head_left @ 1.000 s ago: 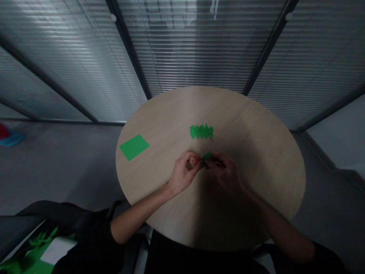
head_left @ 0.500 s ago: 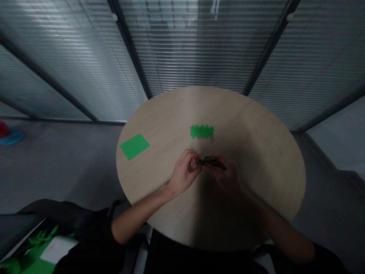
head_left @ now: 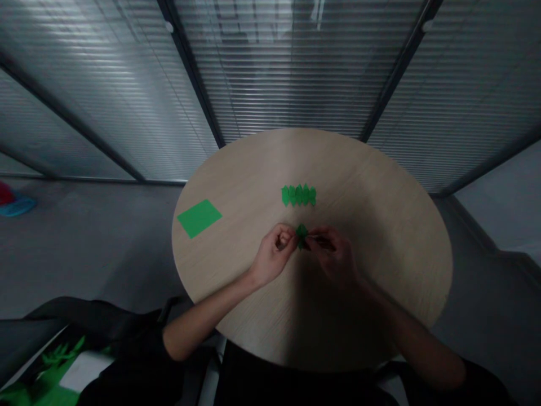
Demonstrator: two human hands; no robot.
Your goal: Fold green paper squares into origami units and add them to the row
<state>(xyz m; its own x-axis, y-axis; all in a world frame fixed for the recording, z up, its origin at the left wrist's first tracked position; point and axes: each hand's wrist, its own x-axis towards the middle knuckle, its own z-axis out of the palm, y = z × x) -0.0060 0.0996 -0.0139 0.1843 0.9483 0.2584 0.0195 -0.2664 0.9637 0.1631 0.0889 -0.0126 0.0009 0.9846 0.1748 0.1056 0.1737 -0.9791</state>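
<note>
Between my two hands is a small folded green paper piece (head_left: 301, 231), standing upright with pointed ends at top and bottom. My left hand (head_left: 273, 254) pinches its left side between thumb and fingertips. On the other side, my right hand (head_left: 336, 254) grips the right edge, its fingers partly in shadow. Just beyond my hands lies a row of several folded green paper pieces (head_left: 298, 195), set side by side with zigzag ends. A flat green paper sheet (head_left: 199, 218) rests at the left of the table.
The round wooden table (head_left: 253, 163) stands against glass partitions with blinds (head_left: 287, 84). By my left elbow, a chair (head_left: 38, 338) holds more green paper and a white item (head_left: 87, 369). A red and blue object (head_left: 17, 203) is on the floor at far left.
The folded green paper piece has turned from nearly flat and edge-on to upright, showing its pointed shape. Both hands stay in about the same place.
</note>
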